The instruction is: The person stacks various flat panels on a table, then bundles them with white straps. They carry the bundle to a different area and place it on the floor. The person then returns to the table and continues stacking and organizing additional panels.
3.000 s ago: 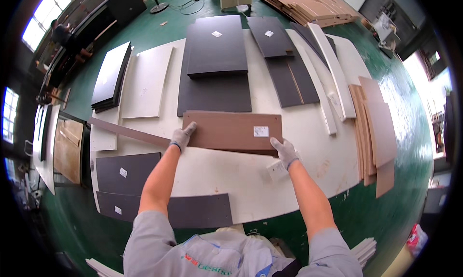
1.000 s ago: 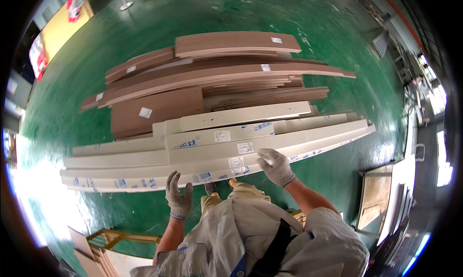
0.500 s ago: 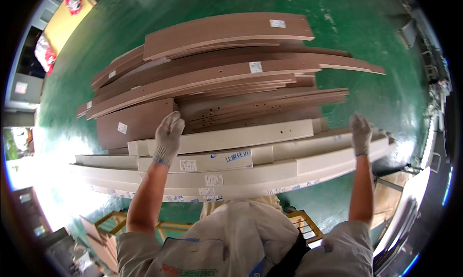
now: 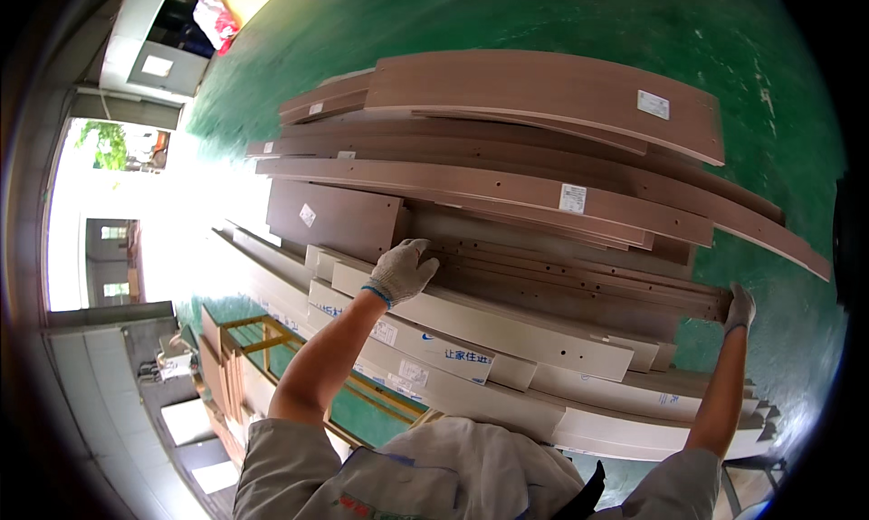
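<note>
Long, narrow, brown wood-look strips with drilled holes lie just beyond the long cream panels. At the strips' left end, the pale-gloved left hand is partly open, contact unclear; at their right end is the pale-gloved right hand, whose grip I cannot tell. The step looks like reaching for the strips; lifting would call for firm holds at both ends.

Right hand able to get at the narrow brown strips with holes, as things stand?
Likely yes: the right hand is at the right end of the narrow brown strips; the cream boards lie on the near side, not over that end. Whether the hand grips is hard to tell.
</note>
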The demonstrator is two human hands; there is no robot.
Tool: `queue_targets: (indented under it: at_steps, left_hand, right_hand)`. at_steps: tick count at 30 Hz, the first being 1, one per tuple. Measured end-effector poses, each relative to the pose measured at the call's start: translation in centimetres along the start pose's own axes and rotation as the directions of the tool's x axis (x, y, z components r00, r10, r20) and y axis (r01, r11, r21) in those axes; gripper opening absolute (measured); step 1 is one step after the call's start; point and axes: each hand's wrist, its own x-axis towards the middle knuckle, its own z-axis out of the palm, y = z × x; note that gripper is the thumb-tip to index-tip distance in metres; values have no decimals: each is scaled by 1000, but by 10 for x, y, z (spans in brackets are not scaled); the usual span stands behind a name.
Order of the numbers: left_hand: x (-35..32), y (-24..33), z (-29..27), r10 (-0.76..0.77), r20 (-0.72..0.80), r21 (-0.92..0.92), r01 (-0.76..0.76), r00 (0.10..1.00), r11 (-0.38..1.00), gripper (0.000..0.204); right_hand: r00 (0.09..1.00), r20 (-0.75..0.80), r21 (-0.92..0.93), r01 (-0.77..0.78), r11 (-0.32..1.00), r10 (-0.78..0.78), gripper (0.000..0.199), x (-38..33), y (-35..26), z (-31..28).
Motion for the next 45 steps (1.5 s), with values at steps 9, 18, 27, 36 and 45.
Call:
queue_targets:
  at_steps: [9,18,27,36,45]
  left_hand:
    - [-63,-33,-3,-2,-547,-121,-77,837,990,34]
    - [-102,-32,34,49,-505,-58,-90,862,994,53]
    - [-134,-49,-3,-17,-485,-282,-137,875,950,55]
    - [-105,-160,-87,190,-637,-70,-302,747,951,52]
    - [110,-332,-229,322,-645,-22,-439,693,898,55]
  right_hand:
    - [978,155,99,-158,982,142,48,-61,22,-7]
    - [826,231,-734,494,465,-514,48,5,97,-22]
    - [929,3,-473,328,818,-371,76,-53,-10,-17]
    - [667,136,-150,745,650,-732,62,-229,-148,41]
    - [496,32,-334,823,459,-868,45,-423,-68,89]
